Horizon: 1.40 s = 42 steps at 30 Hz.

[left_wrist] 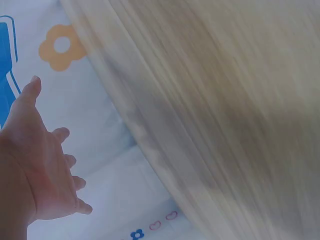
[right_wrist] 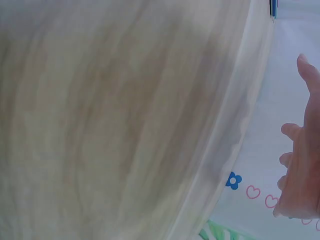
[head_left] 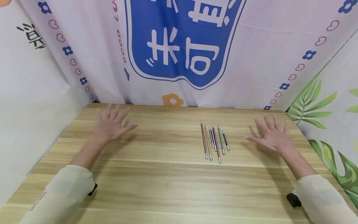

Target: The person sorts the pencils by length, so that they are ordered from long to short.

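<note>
Several pencils of different lengths and colours lie side by side on the wooden table, right of its middle, with their white-tipped ends toward me. My right hand is just to the right of them, fingers spread, holding nothing. Far off to their left, my left hand is also spread wide with nothing in it. In the left wrist view the left palm shows bare; the right hand looks equally bare in the right wrist view. Both hands cast shadows on the tabletop.
The wooden table reaches back to a hanging white cloth with a blue emblem and flower prints. A plain white covering stands along the left side. Leaf-patterned cloth hangs on the right.
</note>
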Each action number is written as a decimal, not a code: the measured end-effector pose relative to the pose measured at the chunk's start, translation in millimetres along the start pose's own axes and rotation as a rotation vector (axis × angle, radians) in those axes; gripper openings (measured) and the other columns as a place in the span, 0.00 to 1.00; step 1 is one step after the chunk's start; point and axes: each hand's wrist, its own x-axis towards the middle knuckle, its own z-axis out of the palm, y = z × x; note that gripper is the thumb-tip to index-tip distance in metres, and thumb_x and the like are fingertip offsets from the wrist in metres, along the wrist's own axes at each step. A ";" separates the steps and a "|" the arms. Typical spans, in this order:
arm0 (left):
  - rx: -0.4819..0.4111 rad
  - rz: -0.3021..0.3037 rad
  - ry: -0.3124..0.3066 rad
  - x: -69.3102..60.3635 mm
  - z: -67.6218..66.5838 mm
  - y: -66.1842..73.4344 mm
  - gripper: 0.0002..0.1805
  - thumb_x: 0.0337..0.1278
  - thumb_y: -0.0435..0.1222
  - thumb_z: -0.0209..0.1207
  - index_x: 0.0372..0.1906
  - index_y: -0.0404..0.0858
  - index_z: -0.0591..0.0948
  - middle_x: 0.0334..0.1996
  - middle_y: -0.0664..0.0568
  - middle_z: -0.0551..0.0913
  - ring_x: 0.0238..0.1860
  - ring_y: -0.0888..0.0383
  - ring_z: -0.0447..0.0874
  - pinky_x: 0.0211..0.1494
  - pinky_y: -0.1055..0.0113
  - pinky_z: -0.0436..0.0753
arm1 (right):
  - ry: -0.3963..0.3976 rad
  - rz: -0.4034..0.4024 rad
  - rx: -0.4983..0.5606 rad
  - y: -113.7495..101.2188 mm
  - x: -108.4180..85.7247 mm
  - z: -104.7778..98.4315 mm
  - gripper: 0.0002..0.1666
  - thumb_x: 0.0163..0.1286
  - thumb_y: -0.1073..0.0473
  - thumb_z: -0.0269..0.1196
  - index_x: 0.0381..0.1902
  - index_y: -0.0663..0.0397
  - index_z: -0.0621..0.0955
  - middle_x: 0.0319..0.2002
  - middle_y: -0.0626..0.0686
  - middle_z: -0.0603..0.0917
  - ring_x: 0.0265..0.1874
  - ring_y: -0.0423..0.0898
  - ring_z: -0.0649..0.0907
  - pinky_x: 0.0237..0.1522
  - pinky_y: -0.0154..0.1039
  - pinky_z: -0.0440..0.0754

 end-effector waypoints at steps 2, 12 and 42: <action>-0.008 0.006 -0.002 1.3 0.9 5.3 0.53 0.68 0.75 0.34 0.84 0.44 0.51 0.83 0.36 0.37 0.80 0.30 0.27 0.76 0.25 0.24 | 0.003 -0.007 -0.004 -2.7 0.4 0.2 0.60 0.70 0.20 0.49 0.83 0.55 0.53 0.81 0.71 0.37 0.77 0.72 0.31 0.67 0.83 0.21; -0.048 0.057 -0.044 11.4 10.3 35.0 0.52 0.68 0.74 0.36 0.84 0.45 0.50 0.84 0.39 0.35 0.81 0.32 0.28 0.77 0.25 0.26 | -0.016 -0.040 0.005 -25.7 0.4 -0.2 0.60 0.70 0.20 0.50 0.83 0.54 0.53 0.81 0.70 0.39 0.79 0.71 0.33 0.69 0.81 0.22; -0.343 0.204 -0.121 35.7 19.5 156.5 0.43 0.69 0.56 0.62 0.78 0.34 0.65 0.65 0.34 0.77 0.64 0.39 0.77 0.69 0.36 0.77 | 0.050 -0.213 0.027 -66.8 15.4 13.2 0.51 0.72 0.29 0.58 0.78 0.58 0.66 0.75 0.72 0.63 0.74 0.74 0.62 0.73 0.76 0.60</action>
